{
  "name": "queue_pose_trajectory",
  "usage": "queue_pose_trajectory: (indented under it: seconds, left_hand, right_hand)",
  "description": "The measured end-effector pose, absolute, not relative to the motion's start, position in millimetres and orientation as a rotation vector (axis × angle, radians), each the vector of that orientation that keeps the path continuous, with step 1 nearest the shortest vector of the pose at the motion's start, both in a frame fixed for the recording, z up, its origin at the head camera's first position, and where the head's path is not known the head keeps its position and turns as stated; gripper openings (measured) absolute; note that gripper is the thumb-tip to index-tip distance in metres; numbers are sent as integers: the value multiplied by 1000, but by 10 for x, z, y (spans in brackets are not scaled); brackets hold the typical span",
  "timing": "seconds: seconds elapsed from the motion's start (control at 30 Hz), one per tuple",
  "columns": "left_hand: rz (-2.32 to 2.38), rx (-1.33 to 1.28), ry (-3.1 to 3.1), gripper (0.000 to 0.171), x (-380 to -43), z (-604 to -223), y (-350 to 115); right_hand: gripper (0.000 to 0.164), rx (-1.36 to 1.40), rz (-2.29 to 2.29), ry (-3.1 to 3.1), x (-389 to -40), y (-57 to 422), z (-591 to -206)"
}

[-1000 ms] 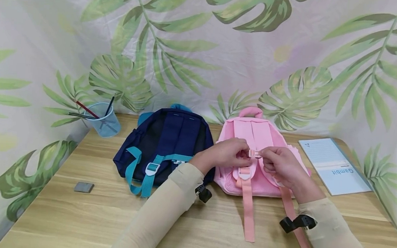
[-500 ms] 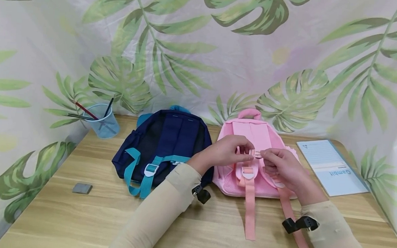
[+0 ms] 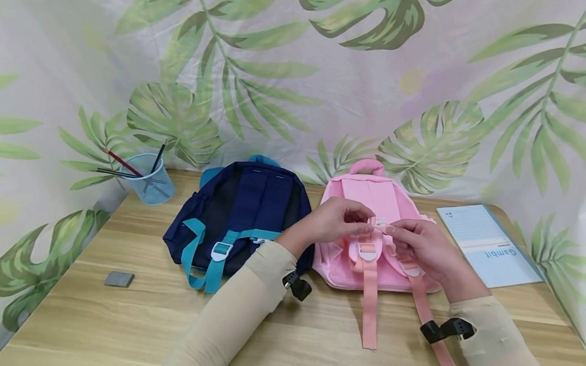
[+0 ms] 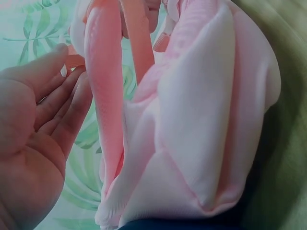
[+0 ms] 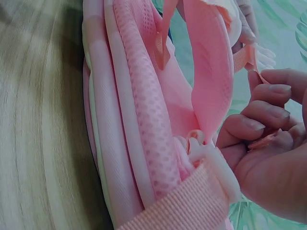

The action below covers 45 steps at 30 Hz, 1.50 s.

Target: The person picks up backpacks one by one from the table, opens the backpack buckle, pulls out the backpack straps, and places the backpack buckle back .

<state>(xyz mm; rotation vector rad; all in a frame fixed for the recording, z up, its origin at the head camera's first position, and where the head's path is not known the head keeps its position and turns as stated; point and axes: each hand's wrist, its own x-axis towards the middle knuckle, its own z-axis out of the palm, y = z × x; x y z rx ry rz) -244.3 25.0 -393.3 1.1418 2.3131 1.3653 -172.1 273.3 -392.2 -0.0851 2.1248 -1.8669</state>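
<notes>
A pink backpack [image 3: 376, 192] lies with its shoulder straps up. Above it my left hand [image 3: 338, 220] pinches a small pale pronged buckle [image 5: 264, 56] on peach webbing, thumb and fingertips at its strap end. My right hand [image 3: 420, 246] pinches a thin strap end [image 5: 259, 76] beside that buckle between thumb and forefinger, the other fingers curled. In the left wrist view the left fingertips meet at the peach webbing [image 4: 74, 61]. Below the hands a white strap adjuster [image 3: 367, 252] carries a long peach strap [image 3: 370, 306] down onto the table.
To the left lies a navy backpack [image 3: 260, 198] with teal straps [image 3: 215, 275]. A blue mesh pen cup [image 3: 150, 185] stands at the back left, a grey block [image 3: 119, 279] in front of it. A notebook [image 3: 489, 246] lies right on the wooden table [image 3: 134, 329].
Earlier the buckle showed in line between both hands; now a strip of webbing stretches between the fingertips, with the buckle just above it. The right hand has shifted slightly right.
</notes>
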Motion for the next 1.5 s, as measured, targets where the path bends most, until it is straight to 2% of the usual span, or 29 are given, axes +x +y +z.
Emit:
queue_pose_trajectory:
  seconds: [0.3, 0.63, 0.87, 1.1, 1.27, 1.37, 1.5]
  left_hand:
    - [1399, 1146, 2272, 24, -2450, -3950, 237]
    - [1380, 1165, 2278, 21, -2461, -3972, 241]
    - [1410, 1129, 2294, 21, -2455, -3957, 239]
    - [1421, 1116, 2274, 21, -2455, -3961, 244]
    - [1408, 1120, 2283, 21, -2447, -3956, 251]
    - [1393, 1132, 2292, 21, -2446, -3952, 262]
    - [1364, 1166, 2306, 18, -2450, -3949, 274]
  right_hand:
    - [23, -37, -1858, 2101, -1739, 2627, -3891]
    - [16, -84, -1806, 2188, -1772, 2592, -3895]
    - [29, -71, -1701, 2281, -1724, 2730, -3867]
    - [16, -78, -1782, 2154, -1721, 2765, -3900]
    - [13, -119, -1817, 2079, -1737, 2733, -3911]
    - [17, -103, -1853, 2020, -1744, 2701, -3890]
    - [34, -38, -1953, 1883, -1749, 2657, -3855]
